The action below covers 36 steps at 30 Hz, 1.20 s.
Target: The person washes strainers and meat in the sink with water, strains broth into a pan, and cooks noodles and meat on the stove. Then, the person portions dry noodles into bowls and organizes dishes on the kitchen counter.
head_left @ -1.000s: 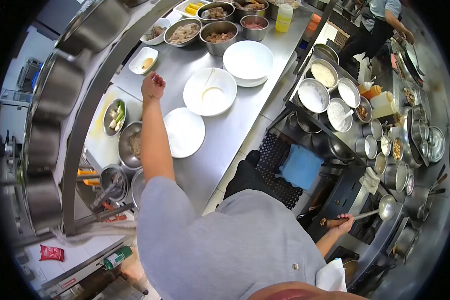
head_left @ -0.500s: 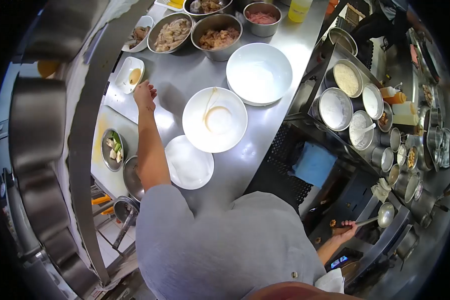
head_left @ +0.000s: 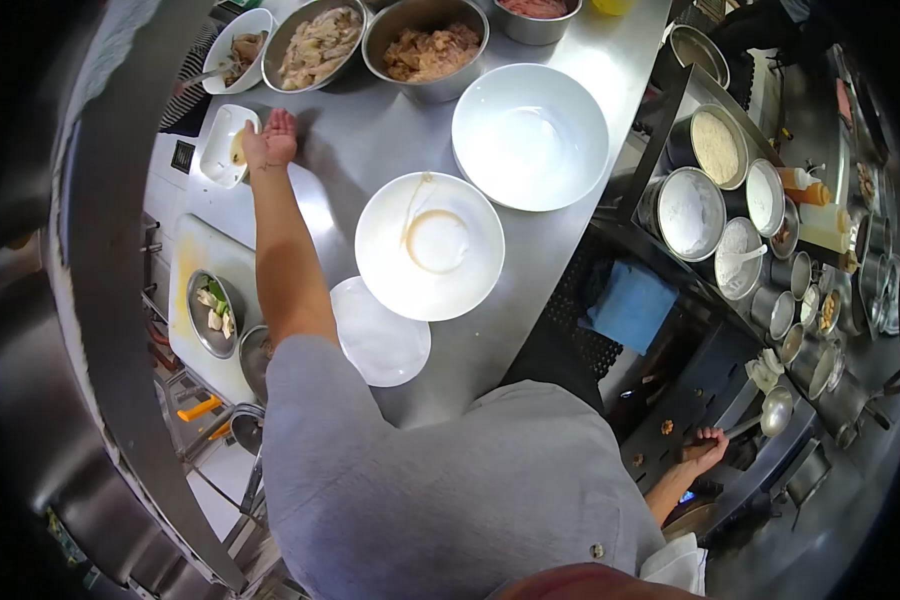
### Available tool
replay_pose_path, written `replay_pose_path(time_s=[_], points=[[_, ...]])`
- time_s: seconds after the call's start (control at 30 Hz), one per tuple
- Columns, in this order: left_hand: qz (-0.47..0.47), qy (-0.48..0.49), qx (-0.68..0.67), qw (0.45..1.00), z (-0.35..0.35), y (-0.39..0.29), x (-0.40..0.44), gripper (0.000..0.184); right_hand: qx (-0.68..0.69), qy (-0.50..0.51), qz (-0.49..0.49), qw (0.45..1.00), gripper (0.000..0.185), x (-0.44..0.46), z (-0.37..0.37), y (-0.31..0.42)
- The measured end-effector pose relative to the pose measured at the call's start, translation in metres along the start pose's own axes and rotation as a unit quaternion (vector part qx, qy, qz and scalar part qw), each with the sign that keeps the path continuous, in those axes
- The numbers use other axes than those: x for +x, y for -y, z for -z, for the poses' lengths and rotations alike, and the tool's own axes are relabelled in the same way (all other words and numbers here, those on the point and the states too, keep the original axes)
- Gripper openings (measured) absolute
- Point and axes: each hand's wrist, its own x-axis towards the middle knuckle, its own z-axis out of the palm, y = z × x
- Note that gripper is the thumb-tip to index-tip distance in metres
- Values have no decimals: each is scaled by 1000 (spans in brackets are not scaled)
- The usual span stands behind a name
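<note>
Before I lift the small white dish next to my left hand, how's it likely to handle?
The white dish looks smooth and hard-walled, so it probably won't flex. It's small and holds little, so it's likely fairly light. The brown pool inside looks liquid and may run if tilted.

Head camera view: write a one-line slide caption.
Left hand at a small white dish, right hand gripping a metal ladle, white bowls on the steel counter.
</note>
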Motion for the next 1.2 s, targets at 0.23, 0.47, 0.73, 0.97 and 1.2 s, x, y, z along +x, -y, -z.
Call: replay_pose_path(time_s=[0.23, 0.47, 0.73, 0.97, 1.2], points=[[-67, -83, -61, 992, 31, -7, 29, 45, -3, -4, 14, 1000, 12, 4, 1, -8], [-53, -51, 34, 997, 16, 2, -5, 32, 14, -8, -5, 1000, 16, 7, 2, -10], [-156, -43, 324, 932, -57, -7, 6, 41, 12, -13, -6, 1000, 15, 1, -9, -7], [-63, 18, 206, 976, -74, -50, 85, 36, 1, -26, -16, 1000, 14, -18, -22, 1], [-77, 13, 246, 966, -74, -57, 121, 34, 1, -49, 4, 999, 14, -27, -25, -1]])
